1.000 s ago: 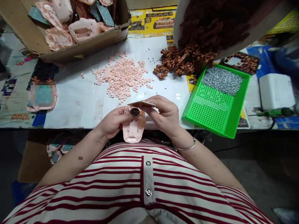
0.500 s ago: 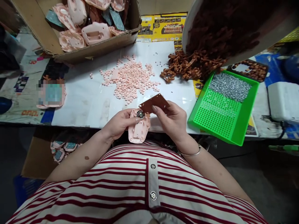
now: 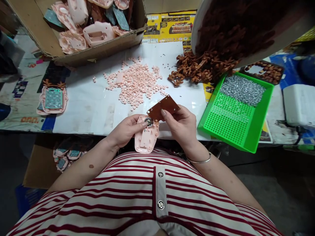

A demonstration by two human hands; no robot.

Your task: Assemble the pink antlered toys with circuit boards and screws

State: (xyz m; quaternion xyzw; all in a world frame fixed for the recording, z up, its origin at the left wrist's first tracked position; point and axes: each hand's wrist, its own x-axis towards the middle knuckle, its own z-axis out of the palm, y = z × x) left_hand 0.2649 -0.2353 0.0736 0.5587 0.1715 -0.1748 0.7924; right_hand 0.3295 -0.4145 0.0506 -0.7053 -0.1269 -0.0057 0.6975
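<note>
Close to my body, my left hand (image 3: 126, 130) grips a pink plastic shell (image 3: 145, 141) by its upper left side, the inside facing up. The left thumb rests at a small round speaker (image 3: 148, 122) near the shell's top end. My right hand (image 3: 182, 124) pinches a brown circuit board (image 3: 163, 108) between thumb and fingers, its plain brown face toward me. The board is tilted just above the shell's top right, and its lower left corner comes close to the speaker. Whether board and shell touch, I cannot tell. The right fingertips are hidden behind the board.
Small pink rings (image 3: 136, 82) lie heaped on white paper. Brown antler-shaped parts (image 3: 197, 70) spill from a large tub (image 3: 196, 29). A green basket (image 3: 231, 127) holds silver screws. A cardboard box (image 3: 98, 54) contains pink shells. At left lies a shell with a green board (image 3: 53, 98).
The right hand has tilted the brown board slightly, showing more of its face. The shell has shifted a little downward in my left hand, and the left thumb has moved onto the speaker.
</note>
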